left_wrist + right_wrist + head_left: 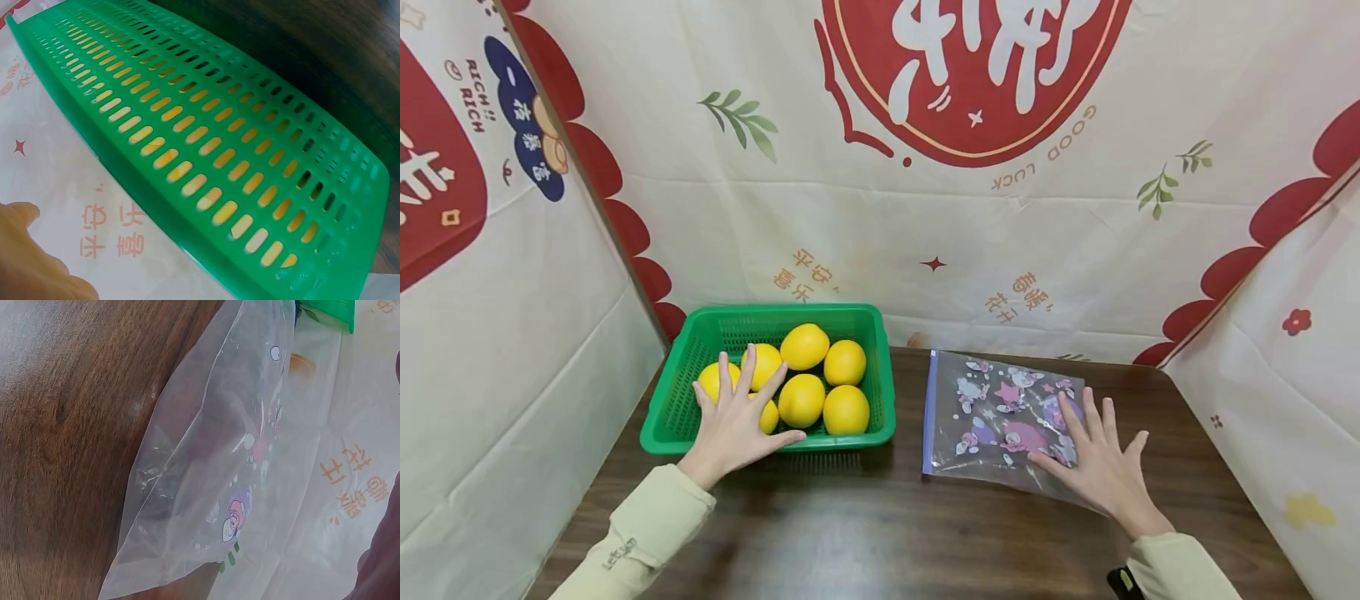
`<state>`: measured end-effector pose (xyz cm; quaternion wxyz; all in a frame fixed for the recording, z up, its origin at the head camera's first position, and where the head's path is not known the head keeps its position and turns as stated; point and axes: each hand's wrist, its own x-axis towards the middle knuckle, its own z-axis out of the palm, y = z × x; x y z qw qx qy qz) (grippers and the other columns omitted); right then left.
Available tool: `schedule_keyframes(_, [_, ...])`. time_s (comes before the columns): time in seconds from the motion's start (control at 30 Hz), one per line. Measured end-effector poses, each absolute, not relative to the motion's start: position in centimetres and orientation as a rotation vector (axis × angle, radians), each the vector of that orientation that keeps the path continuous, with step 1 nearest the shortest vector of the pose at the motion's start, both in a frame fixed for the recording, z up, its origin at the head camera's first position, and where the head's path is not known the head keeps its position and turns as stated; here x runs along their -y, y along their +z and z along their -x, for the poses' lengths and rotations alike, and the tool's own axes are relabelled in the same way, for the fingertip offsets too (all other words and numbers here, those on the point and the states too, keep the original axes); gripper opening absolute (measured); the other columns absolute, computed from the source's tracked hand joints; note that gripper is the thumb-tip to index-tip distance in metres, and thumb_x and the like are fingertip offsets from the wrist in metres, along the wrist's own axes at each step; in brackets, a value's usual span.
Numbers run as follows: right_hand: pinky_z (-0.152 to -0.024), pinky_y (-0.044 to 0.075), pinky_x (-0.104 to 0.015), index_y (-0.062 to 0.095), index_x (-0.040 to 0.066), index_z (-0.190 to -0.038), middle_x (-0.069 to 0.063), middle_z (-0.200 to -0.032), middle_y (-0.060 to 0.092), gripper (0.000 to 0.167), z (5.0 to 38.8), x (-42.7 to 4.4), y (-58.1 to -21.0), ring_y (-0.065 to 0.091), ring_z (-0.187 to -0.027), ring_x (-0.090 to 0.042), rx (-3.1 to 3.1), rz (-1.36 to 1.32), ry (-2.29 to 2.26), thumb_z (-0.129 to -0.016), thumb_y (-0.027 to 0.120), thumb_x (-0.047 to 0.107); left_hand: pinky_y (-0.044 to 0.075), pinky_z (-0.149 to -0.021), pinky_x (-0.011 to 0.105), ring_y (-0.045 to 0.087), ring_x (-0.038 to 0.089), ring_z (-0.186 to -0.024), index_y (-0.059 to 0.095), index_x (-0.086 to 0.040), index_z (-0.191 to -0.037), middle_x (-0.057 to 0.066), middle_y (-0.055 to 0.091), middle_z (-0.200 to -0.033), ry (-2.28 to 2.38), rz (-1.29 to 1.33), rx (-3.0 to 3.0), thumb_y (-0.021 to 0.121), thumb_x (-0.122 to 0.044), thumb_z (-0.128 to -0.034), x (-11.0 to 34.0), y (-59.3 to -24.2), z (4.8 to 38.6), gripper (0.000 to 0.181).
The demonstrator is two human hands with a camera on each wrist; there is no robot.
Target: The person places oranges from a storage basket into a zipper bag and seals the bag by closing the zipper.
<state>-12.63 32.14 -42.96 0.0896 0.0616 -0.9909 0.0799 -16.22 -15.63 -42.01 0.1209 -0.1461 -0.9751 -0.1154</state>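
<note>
"Brown wood-grain tabletop (850, 542); what stands on it?"

"Green basket (885, 375) on the person's left, and near it, to its right, a clear bag (1011, 417) printed in pink and purple."

"And the hands?"

"Both released, fingers spread. The left hand (730, 429) is over the basket's near left part, the right hand (1105, 473) over the bag's right end; whether either touches anything, I cannot tell."

"Anything smaller?"

"Yellow fruits (805, 347): seven show in the basket, the leftmost ones partly hidden behind the left hand."
</note>
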Motion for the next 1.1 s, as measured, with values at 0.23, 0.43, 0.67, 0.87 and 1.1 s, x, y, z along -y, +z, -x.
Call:
schedule_keyframes(0.23, [-0.084, -0.008, -0.078, 0.001, 0.024, -0.147, -0.016, -0.151, -0.007, 0.096, 13.0, -31.6, -42.9, -0.014, -0.135, -0.037, 2.947, -0.206, 0.27, -0.077, 0.054, 0.062, 0.006, -0.087, 0.078, -0.003, 0.051, -0.132, 0.026, -0.03, -0.143, 0.013, -0.001, -0.152, -0.351, 0.43, 2.837, 0.052, -0.077, -0.066, 15.1, -41.8, 16.4, 0.094])
schedule_keyframes(0.43, [-0.085, -0.006, -0.077, 0.001, 0.026, -0.147, -0.016, -0.151, -0.004, 0.093, 13.3, -30.9, -43.0, -0.01, -0.136, -0.036, 2.955, -0.21, 0.316, -0.078, 0.054, 0.061, 0.005, -0.088, 0.077, -0.006, 0.048, -0.133, 0.027, -0.03, -0.143, 0.012, -0.001, -0.152, -0.396, 0.44, 2.851, 0.052, -0.077, -0.0664, 14.4, -42.0, 16.3, 0.093])
schedule_keyframes(0.67, [-0.091, -0.004, -0.074, 0.009, 0.021, -0.147, -0.02, -0.15, 0.005, 0.09, 13.8, -29.3, -43.1, -0.005, -0.137, -0.036, 2.958, -0.245, 0.38, -0.079, 0.053, 0.06, 0.006, -0.089, 0.077, -0.006, 0.046, -0.134, 0.024, -0.035, -0.143, 0.009, -0.003, -0.152, -0.421, 0.476, 2.838, 0.051, -0.077, -0.067, 12.9, -42.2, 16.2, 0.091])
schedule_keyframes(0.87, [-0.092, 0.001, -0.074, 0.016, 0.018, -0.147, -0.021, -0.149, 0.01, 0.087, 15.0, -27.7, -43.0, 0.005, -0.135, -0.042, 2.947, -0.247, 0.443, -0.08, 0.054, 0.058, 0.004, -0.093, 0.074, -0.003, 0.045, -0.135, 0.024, -0.032, -0.144, 0.01, -0.004, -0.152, -0.485, 0.515, 2.838, 0.052, -0.074, -0.07, 11.5, -42.1, 16.4, 0.089])
schedule_keyframes(1.1, [-0.093, 0.017, -0.071, 0.021, 0.018, -0.146, -0.021, -0.148, 0.014, 0.083, 16.4, -25.9, -43.0, 0.016, -0.132, -0.045, 2.952, -0.197, 0.488, -0.08, 0.052, 0.06, 0.009, -0.097, 0.07, 0.002, 0.04, -0.136, 0.026, -0.03, -0.143, 0.011, 0.005, -0.152, -0.559, 0.612, 2.817, 0.054, -0.07, -0.072, 9.8, -42.0, 16.5, 0.086])
